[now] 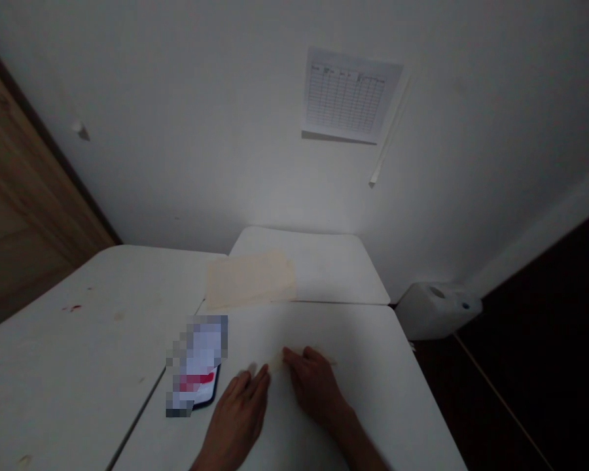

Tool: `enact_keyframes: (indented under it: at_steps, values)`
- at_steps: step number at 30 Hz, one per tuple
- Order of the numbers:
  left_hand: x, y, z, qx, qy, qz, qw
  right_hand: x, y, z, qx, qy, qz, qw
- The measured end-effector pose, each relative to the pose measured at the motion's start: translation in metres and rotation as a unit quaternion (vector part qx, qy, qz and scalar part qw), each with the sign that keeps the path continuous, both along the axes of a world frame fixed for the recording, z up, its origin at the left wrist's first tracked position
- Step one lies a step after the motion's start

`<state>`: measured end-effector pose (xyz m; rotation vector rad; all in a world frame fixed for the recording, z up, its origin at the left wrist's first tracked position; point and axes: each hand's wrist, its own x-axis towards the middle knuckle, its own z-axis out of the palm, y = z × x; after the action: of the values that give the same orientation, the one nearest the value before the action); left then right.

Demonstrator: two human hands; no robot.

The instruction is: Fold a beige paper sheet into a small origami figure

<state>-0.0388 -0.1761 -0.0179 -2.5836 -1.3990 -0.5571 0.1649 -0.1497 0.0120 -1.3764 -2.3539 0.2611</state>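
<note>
The white table (397, 405) carries both hands; the right hand (318, 386) covers the pale strip (276, 361), apparently parallel to the far edge; the left hand (239, 411) nears its left end. Pinching or pressing: cannot tell.

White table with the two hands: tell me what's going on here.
A person's right hand is on a thin, pale piece on the white table, partly hiding it; whether it pinches or presses is unclear. The left hand is close by, near the piece's left end. A phone, mostly blurred out, lies to the left of that hand, and a beige sheet lies farther back.
</note>
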Motion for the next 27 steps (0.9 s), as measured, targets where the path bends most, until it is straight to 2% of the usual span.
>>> enact_keyframes:
  at_steps: [7,10,14,19,27]
  values:
    - [0.010,0.004,-0.016,-0.006,-0.013,0.022,1.000,0.006,-0.022,0.004,0.003,-0.003,0.023,1.000]
    - [0.017,0.009,-0.020,-0.005,-0.017,0.002,1.000,0.007,-0.022,0.006,-0.012,0.007,0.017,1.000]
    - [0.022,0.016,-0.013,-0.039,-0.008,-0.041,0.998,0.007,-0.022,0.006,-0.031,0.036,-0.003,0.999]
    - [0.026,0.020,-0.004,-0.041,0.011,-0.034,0.999,0.008,-0.025,-0.003,-0.027,0.047,-0.055,0.997]
    - [0.038,0.024,-0.006,-0.007,0.001,-0.017,1.000,0.008,-0.026,-0.012,0.016,0.029,-0.097,0.995]
